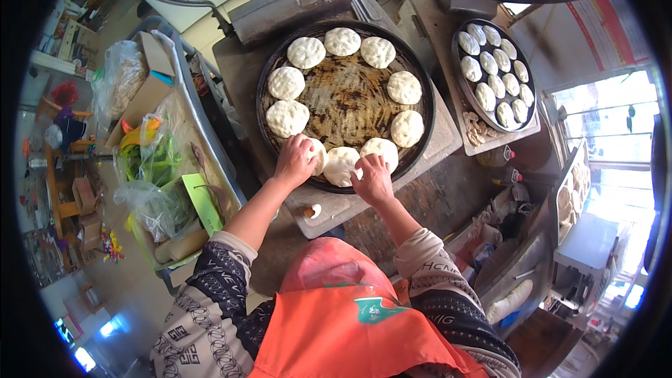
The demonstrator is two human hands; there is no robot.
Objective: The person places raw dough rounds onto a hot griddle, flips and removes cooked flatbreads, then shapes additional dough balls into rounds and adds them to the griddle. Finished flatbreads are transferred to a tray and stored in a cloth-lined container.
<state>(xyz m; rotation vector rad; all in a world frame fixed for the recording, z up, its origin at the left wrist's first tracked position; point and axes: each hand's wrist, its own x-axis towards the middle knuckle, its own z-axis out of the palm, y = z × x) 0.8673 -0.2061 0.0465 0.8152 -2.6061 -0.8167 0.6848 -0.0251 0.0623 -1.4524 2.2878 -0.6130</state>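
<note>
A large round griddle pan (346, 102) lies before me, with several flat round dough pieces in a ring along its rim. My left hand (296, 161) rests on a dough piece (317, 156) at the near left of the ring, its fingers curled over the edge. My right hand (373, 178) touches another dough piece (380, 150) at the near right, fingers bent and spread. Between my hands lies one more dough round (341, 167). The fingertips are partly hidden, so whether either hand grips its dough cannot be told.
A second round pan (458, 71) with several oval dough pieces stands at the upper right. A cracked eggshell (313, 211) lies near the griddle's front edge. To the left, a cart (181, 94) holds bagged green peppers (157, 157) and a cardboard box (149, 84). Raised dark lids hang above both pans.
</note>
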